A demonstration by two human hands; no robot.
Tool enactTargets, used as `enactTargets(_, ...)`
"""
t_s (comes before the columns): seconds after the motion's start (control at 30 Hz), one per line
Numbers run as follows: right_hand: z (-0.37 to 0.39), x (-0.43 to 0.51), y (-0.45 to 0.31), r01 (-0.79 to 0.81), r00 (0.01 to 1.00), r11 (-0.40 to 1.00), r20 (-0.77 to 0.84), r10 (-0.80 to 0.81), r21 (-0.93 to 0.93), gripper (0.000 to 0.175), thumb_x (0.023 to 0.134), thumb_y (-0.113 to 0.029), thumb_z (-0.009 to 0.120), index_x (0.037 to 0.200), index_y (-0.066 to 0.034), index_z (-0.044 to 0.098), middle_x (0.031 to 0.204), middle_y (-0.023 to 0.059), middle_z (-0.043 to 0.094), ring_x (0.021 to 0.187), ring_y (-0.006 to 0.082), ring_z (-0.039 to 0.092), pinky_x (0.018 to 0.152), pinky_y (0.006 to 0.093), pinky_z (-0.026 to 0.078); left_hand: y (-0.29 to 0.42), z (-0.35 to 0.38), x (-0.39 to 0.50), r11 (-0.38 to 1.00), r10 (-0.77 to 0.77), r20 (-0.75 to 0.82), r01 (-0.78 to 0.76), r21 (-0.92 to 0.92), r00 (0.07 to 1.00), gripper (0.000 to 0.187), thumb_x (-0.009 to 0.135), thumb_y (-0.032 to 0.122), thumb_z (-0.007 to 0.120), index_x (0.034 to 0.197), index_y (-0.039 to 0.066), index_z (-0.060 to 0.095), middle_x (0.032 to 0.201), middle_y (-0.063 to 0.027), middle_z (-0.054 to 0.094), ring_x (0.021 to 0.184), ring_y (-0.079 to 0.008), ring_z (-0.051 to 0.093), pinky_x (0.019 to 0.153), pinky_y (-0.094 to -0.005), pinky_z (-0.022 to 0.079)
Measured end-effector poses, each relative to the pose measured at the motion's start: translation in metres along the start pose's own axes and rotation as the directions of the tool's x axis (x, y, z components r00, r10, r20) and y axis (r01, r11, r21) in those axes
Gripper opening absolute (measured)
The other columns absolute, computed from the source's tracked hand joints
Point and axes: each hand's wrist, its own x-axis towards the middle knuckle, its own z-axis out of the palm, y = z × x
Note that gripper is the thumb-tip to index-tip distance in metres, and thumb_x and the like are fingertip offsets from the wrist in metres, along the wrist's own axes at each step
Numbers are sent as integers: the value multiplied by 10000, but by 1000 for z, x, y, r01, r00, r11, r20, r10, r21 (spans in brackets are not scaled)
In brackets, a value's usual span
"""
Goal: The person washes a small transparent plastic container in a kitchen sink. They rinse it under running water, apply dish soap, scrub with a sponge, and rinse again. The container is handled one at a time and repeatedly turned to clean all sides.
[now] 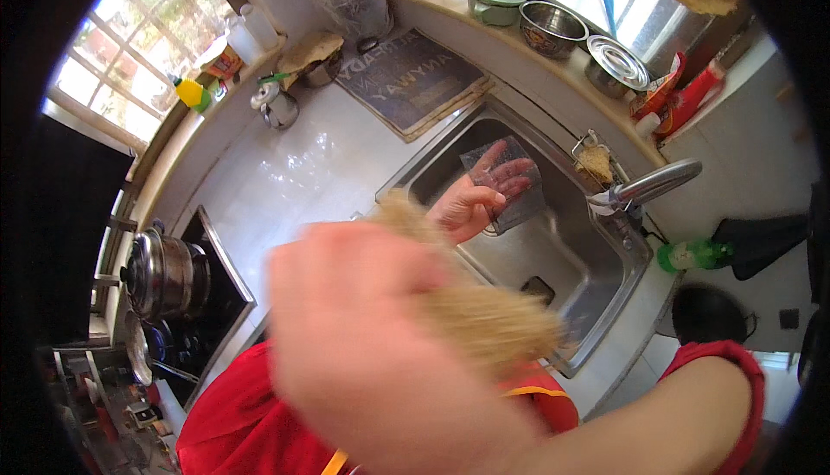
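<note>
My left hand (470, 206) is over the stainless steel sink (551, 267), palm up. It grips a clear, thin rectangular pane (519, 183), thumb on top and fingers showing through from beneath. My right hand (363, 293) is large and blurred, close to the camera, its arm coming from the lower right. It holds a tan fibrous scrubber (493, 319), perhaps a piece of loofah, also blurred. This hand and scrubber hide my left wrist and the sink's near left edge.
A curved faucet (661, 183) stands at the sink's right, near a wire rack with a tan sponge (593, 164). A printed mat (415, 86) lies beyond. Left are a metal kettle (275, 105) and a pot (162, 274) on the stove. Bowls and a lidded pot (496, 2) line the ledge.
</note>
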Motion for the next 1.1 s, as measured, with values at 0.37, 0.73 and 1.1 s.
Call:
enactTargets(0.37,164,-115,29,-605,552,698,-429,715,383,280,753,23,684,1028,-29,671,904,134,530,838,314,549,725,405,476,-19,19,-16,992,-71,10,70,109,997,717,857,-28,589,1492,166,318,1354,-75,533,1227,-200,531,1033,-354,442)
enactTargets(0.73,208,-117,74,-767,527,400,135,839,502,136,827,-90,654,928,-34,727,888,131,583,827,300,594,748,383,474,-34,-12,-21,403,-49,206,-169,899,977,240,935,64,584,1167,5,599,1053,-45,669,973,-108,578,866,-317,475)
enactTargets(1.1,217,-115,37,-672,470,388,-41,882,630,134,810,-61,657,930,-27,709,870,145,559,841,323,568,745,410,471,-27,-17,-29,28,-121,157,-154,988,980,135,848,99,667,887,-30,654,848,-278,616,773,-465,557,670,-437,479)
